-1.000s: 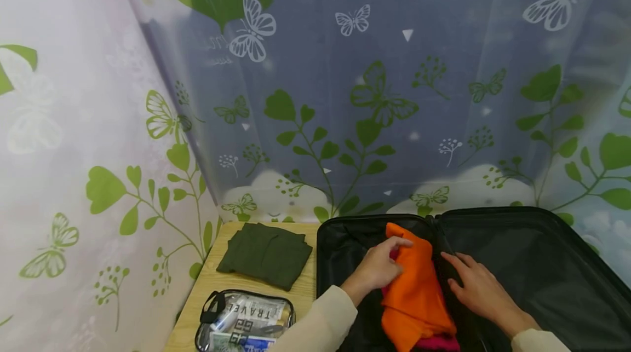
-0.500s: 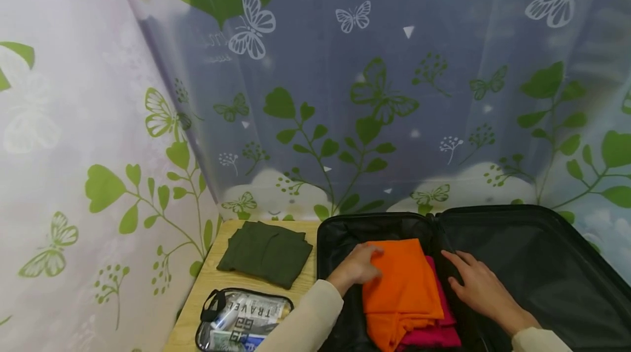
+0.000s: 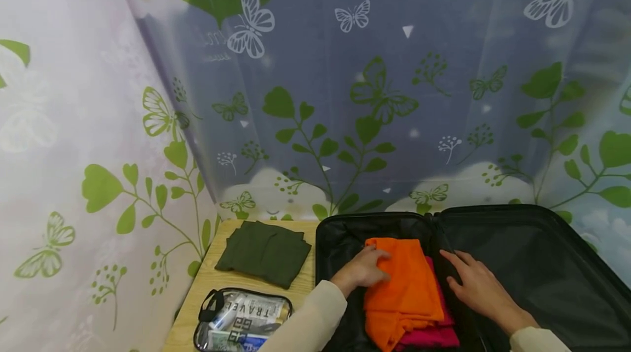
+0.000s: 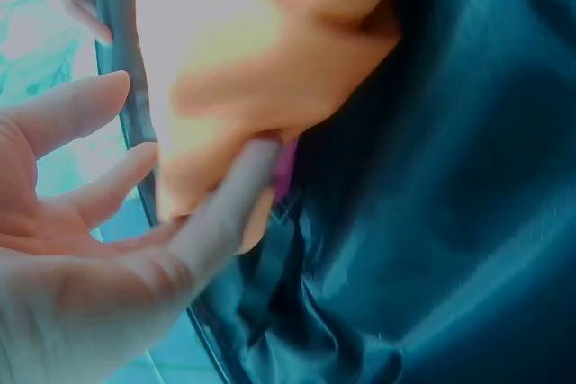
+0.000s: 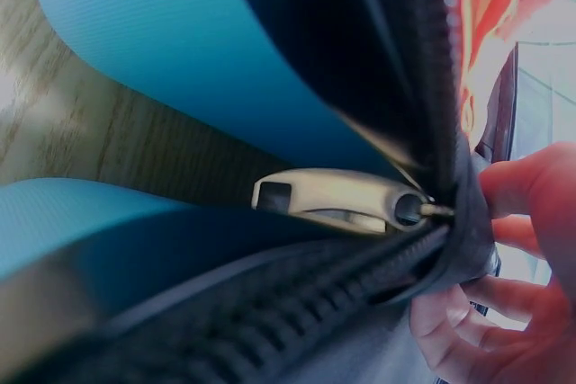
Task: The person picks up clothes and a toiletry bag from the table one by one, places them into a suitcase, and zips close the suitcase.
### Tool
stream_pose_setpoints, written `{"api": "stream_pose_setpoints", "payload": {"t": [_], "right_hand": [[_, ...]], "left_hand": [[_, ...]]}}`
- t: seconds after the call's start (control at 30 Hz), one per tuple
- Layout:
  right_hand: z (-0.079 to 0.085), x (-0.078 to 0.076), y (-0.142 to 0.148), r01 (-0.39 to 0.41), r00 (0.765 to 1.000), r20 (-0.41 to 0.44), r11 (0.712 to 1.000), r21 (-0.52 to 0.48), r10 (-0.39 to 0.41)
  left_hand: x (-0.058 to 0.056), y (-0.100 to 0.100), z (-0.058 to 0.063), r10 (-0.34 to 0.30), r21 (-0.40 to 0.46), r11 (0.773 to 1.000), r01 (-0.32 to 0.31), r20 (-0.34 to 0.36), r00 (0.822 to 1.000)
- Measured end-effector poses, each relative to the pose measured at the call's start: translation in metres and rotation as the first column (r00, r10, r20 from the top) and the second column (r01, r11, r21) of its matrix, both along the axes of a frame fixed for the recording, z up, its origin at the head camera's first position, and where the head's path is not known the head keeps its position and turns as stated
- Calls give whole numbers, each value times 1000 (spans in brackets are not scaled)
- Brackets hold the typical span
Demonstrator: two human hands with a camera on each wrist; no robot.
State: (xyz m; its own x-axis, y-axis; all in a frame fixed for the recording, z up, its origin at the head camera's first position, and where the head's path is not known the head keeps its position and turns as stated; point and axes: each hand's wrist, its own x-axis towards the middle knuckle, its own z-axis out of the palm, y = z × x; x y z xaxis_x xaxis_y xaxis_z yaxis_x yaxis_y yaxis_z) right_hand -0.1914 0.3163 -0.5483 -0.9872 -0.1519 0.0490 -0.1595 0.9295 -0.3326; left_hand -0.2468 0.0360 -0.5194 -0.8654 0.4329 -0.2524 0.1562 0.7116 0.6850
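The left edge of an orange folded garment (image 3: 404,289) is touched by the left hand (image 3: 362,269), whose fingers are spread and loosely bent; in the left wrist view, 1 digit laid against the cloth is blurred. The right hand (image 3: 480,286) is held with fingers loosely extended beside the hinge of the suitcase lid (image 3: 537,270); whether the lid is touched cannot be told. The orange garment is laid in the suitcase base (image 3: 337,242), mostly hiding a magenta garment (image 3: 434,336). Leftward, a dark green folded garment (image 3: 263,253) and a clear "TRAVEL" pouch (image 3: 246,316) are set on the wooden worktop (image 3: 209,278). The pouch is partly covered by the left sleeve (image 3: 315,313), and its contents are hard to make out. Both sleeves are cut off by the head view's lower edge.
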Motion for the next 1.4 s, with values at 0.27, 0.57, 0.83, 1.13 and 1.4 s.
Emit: {"api": "stream_pose_setpoints", "payload": {"t": [0.27,0.57,0.83,1.13,1.4], "right_hand": [[-1,0,0,-6,1000,-19,1000,-2,6],[-1,-2,1,-7,1000,7,1000,-4,7],[0,-2,1,-6,1000,21,1000,0,6],[0,-1,0,-9,1000,6,1000,-5,9],[-1,-1,1,-1,1000,16,1000,-7,1]], "left_hand": [[-14,-27,16,33,46,998,-33,-11,999],[-54,-70,5,74,111,993,-51,-216,974],[-54,-111,28,273,198,946,-256,-63,960],[-59,-158,11,373,174,918,-357,-69,925],[-59,-189,0,436,158,889,-429,-9,900]]}}
